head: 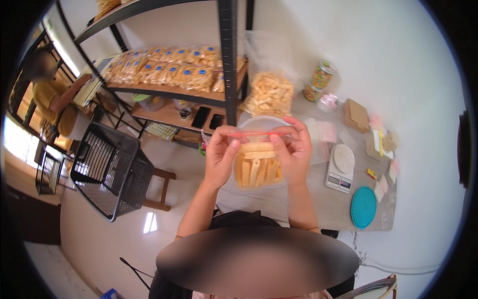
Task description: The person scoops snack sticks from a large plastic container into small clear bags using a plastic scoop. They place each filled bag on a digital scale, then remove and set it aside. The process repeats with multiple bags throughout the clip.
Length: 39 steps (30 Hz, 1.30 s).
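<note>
A small clear zip bag (258, 168) with a red closure strip holds pale yellow stick-shaped snacks, some lying across the top, others upright. My left hand (223, 151) pinches the strip's left end between thumb and fingers. At its right part, my right hand (293, 149) grips the same strip. The bag hangs over a round clear plastic tub (261, 120), mostly hidden behind it. Beyond the tub stands a large clear bag of snack pieces (270, 93). Flat clear bags with red strips (323, 130) lie right of my right hand.
A white kitchen scale (340, 168), a teal lid (363, 207) and a cardboard box (356, 116) are on the table at right. A metal shelf (168, 93) with packed snacks stands at left, near a black plastic basket (112, 172). A person (52, 97) is at far left.
</note>
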Tool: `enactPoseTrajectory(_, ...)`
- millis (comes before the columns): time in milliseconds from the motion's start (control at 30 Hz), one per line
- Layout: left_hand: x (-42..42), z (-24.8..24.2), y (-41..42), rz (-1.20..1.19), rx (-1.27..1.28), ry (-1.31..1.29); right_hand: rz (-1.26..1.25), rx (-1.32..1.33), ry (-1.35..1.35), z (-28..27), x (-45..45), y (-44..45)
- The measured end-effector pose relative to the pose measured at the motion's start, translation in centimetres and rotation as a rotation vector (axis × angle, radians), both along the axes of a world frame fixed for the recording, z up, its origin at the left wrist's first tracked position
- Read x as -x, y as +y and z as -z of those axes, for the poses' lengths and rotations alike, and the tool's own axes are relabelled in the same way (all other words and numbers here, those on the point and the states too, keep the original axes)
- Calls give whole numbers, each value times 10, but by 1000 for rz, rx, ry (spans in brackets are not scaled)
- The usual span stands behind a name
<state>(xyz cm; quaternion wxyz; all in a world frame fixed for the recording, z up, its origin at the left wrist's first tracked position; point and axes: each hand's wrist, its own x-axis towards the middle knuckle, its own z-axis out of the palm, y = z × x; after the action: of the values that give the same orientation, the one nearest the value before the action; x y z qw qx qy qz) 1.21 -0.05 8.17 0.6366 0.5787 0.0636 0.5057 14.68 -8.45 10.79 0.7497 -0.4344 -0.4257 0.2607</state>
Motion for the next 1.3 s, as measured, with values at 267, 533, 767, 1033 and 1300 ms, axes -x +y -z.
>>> enactPoseTrajectory(267,54,8,12,-527,103,-98,-158,-93,134,14,66,51)
enactPoseTrajectory(533,81,14,20,-638,79,-140,-191,-17,70,19,89,67)
enactPoseTrajectory(767,91,20,24,-694,64,-136,-240,-95,130,28,103,78)
enactPoseTrajectory(1033,112,13,30,-588,-72,103,-278,-92,107,27,100,82)
enactPoseTrajectory(1300,113,14,28,-654,-36,83,-305,-17,-71,25,107,84)
